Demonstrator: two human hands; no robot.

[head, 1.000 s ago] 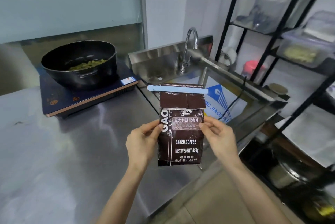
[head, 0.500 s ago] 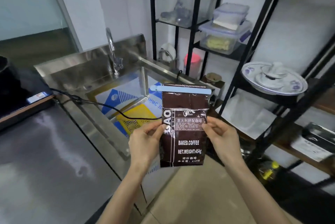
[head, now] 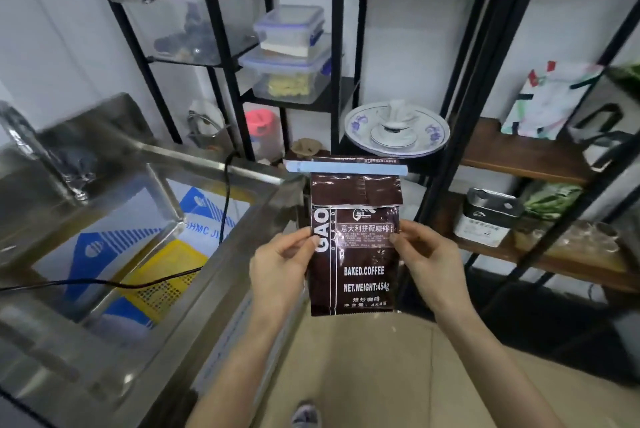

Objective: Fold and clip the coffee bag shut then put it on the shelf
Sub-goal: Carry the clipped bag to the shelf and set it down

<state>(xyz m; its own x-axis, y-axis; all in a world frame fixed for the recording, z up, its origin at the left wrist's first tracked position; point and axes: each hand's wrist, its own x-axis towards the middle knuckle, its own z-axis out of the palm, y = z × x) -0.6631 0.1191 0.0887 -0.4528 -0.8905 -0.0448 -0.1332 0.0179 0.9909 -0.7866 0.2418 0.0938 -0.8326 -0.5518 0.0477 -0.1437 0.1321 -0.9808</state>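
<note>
Now both hands' fingers [head: 403,237] pinch the clipped coffee bag [head: 356,254]; a plate [head: 429,140] occupies the shelf [head: 519,157] behind.

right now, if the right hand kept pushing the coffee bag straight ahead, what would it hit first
Probably the blue-patterned plate on the rack, right behind the clip atop the coffee bag that the right hand holds. Depth is unclear, so the black shelf post could come first.
</note>
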